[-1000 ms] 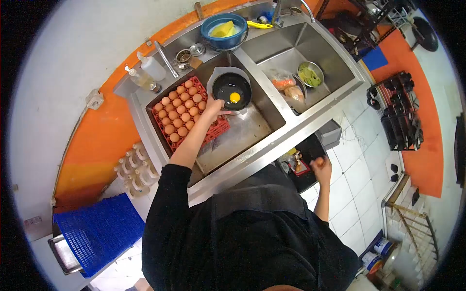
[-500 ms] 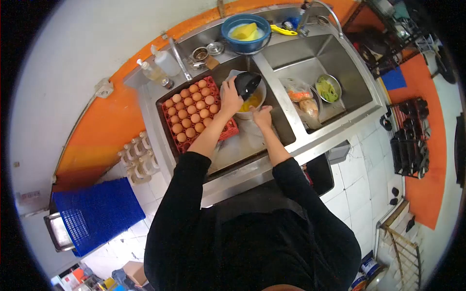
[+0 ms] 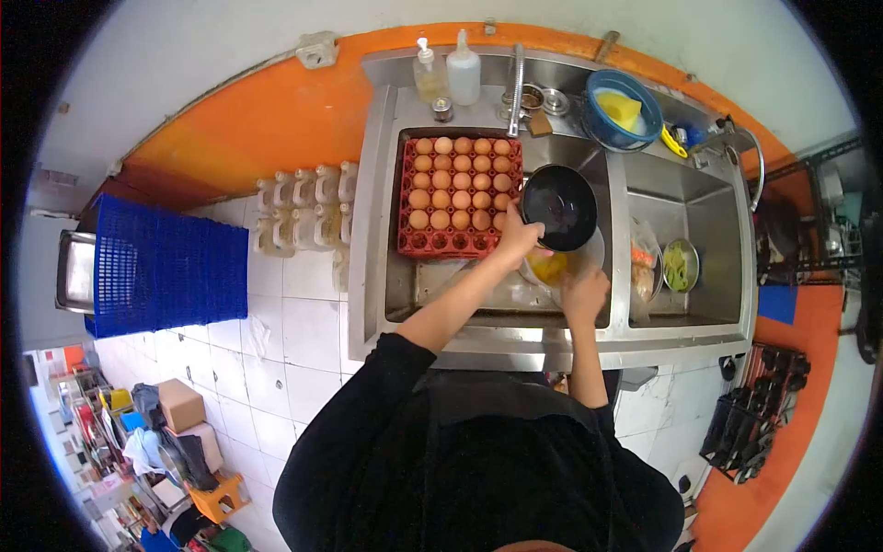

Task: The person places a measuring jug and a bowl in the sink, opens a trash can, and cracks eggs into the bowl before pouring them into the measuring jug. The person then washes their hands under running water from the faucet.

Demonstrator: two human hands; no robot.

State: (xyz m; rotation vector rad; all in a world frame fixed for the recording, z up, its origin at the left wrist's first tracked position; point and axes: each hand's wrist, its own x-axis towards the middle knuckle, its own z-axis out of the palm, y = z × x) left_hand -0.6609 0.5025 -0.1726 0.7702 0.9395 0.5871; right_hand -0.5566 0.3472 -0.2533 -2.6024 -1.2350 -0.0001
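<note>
My left hand [image 3: 518, 235] grips the rim of a round black bowl [image 3: 559, 208], thumb over the edge. The bowl's dark inside faces up toward me, and it hangs above a pale container [image 3: 593, 250] holding yellow liquid egg [image 3: 549, 268]. At that container's near right side is my right hand [image 3: 585, 293], its fingers curled and slightly blurred; what they hold, if anything, is hidden. Left of the bowl, brown eggs [image 3: 462, 181] stand in rows on a red egg tray [image 3: 448, 243], whose nearest row shows bare cells. Tray and container are in the left sink basin [image 3: 402, 293].
In the right basin lie a bagged food item [image 3: 644, 267] and a metal bowl of green leaves [image 3: 681, 265]. A blue basin with a yellow sponge [image 3: 618, 110], a tap [image 3: 517, 92] and two pump bottles [image 3: 463, 74] line the back ledge. Blue crates [image 3: 170, 262] stand left.
The view has turned, so the sink appears straighter and farther right. The black bowl has gone from steeply tilted to showing its open inside. Both hands stay by the pale container.
</note>
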